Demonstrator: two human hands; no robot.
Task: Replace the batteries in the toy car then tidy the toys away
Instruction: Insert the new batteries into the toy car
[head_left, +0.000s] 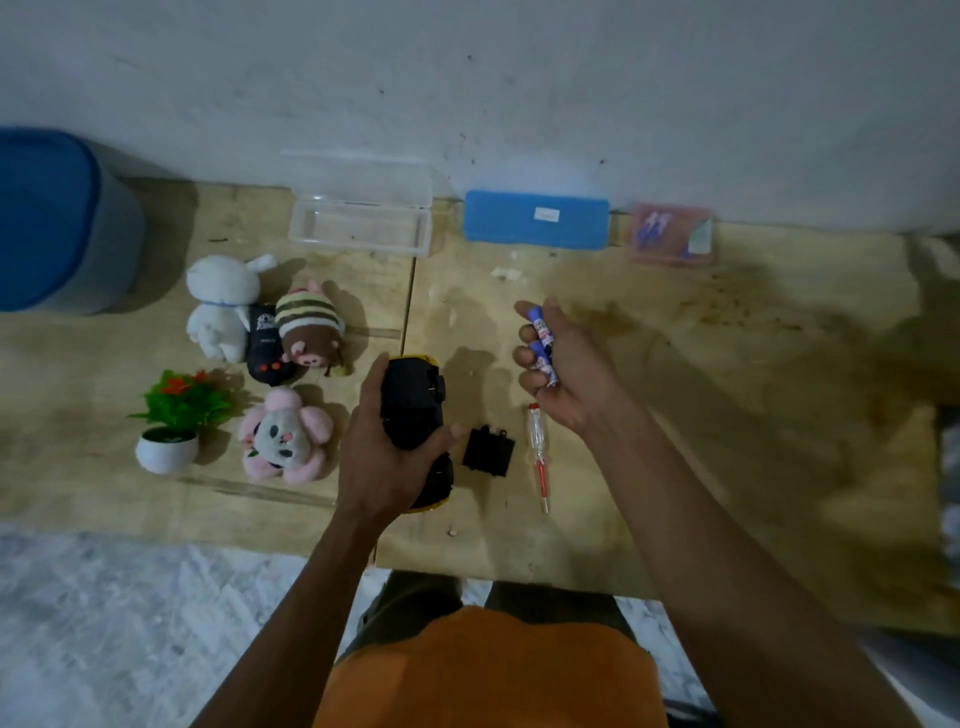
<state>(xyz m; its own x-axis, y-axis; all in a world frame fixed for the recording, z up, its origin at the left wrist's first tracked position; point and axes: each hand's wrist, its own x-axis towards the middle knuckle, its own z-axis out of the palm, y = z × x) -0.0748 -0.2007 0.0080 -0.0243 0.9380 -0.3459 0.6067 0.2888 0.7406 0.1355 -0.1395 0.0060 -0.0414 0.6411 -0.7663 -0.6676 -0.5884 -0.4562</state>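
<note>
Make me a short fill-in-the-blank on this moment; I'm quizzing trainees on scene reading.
1. The left hand grips the upturned ____.
2. The right hand holds the blue ____.
3. The screwdriver lies on the table, to the right of the black ____.
4. At the back, the clear plastic box stands with its lid ____.

Missing words: toy car; batteries; battery cover; open

— What is lying on the stained plywood board (675, 374)?
— The red-tipped clear screwdriver (538, 453) is lying just right of the small black plastic cover (488, 450); four plush toys (270, 358) are sitting well left of it.
</note>
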